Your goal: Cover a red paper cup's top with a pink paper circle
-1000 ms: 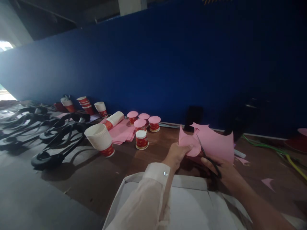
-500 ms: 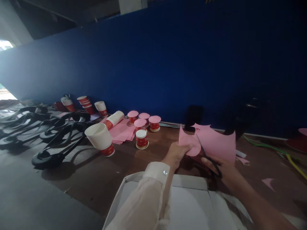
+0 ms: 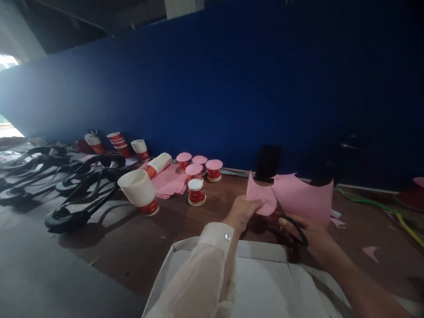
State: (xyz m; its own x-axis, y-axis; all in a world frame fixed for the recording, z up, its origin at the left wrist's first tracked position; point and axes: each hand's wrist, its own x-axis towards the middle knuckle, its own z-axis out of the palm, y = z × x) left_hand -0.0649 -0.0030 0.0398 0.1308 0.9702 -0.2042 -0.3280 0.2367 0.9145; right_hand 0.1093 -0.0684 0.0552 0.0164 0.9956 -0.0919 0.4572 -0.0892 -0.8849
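**Scissors lie along the right rim of a pink circle, between the two hands**

The telling relation, I judge, is blade to rim: the scissors point(image 3: 288, 216) slant with their long axis from the grip at lower right to the tip at upper left, running just beside the right edge of the pink paper circle point(image 3: 267, 204). The curved-edged pink sheet point(image 3: 306, 194) spreads to the right of the blade, its lower part dipping behind the right hand point(image 3: 306, 232). How far the circle is parted from the paper at its upper left, I cannot tell, nor how wide the blades stand.

The circle is nearer the left hand point(image 3: 243, 212), which reaches forward and to the right with its thumb flat on the circle's lower left; the paper is pinched there, the fingers beneath hidden. The right hand comes in from the lower right, forearm bare, fingers wrapped around the dark handles in a firm grip, knuckles below the sheet.

Both hands are held above the brown surface point(image 3: 185, 225), beyond the near white box point(image 3: 261, 251). To their left, an upside-down red-and-white paper cup point(image 3: 196, 194) stands without a disc, just in front of disc-topped cups point(image 3: 214, 171). A pink scrap point(image 3: 371, 253) lies well to the right.
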